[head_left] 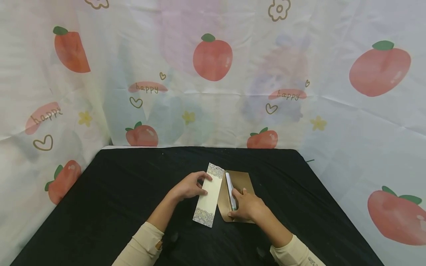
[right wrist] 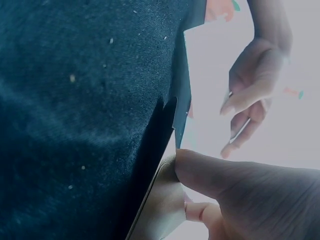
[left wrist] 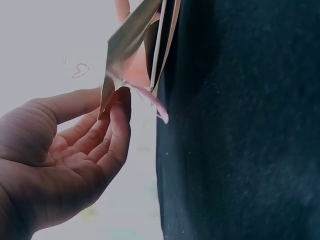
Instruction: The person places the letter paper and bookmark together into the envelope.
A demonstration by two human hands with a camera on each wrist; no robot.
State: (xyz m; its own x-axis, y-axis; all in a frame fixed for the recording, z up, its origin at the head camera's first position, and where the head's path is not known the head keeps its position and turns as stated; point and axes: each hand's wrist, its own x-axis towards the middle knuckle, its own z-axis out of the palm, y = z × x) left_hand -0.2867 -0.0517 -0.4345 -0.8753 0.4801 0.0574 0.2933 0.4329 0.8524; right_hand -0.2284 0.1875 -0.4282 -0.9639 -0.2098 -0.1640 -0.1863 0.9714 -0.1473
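Observation:
My left hand [head_left: 190, 186] pinches the left edge of a long cream bookmark [head_left: 209, 195] with lace-patterned ends, thumb on one side and fingers on the other. In the left wrist view a pink ribbon [left wrist: 150, 95] trails from it near my fingertips. To the right, a brown kraft paper envelope [head_left: 242, 180] stands partly open on the black cloth, with a white flat piece [head_left: 230, 187] showing inside its opening. My right hand [head_left: 249, 206] grips the envelope's near part, its thumb at the lower edge; the palm side is hidden in the head view.
A black cloth [head_left: 133, 177] covers the table under both hands. Behind and at both sides hangs a pale curtain [head_left: 179, 33] printed with red fruit, hearts and lettering. The table's far edge [head_left: 199, 147] lies beyond the bookmark.

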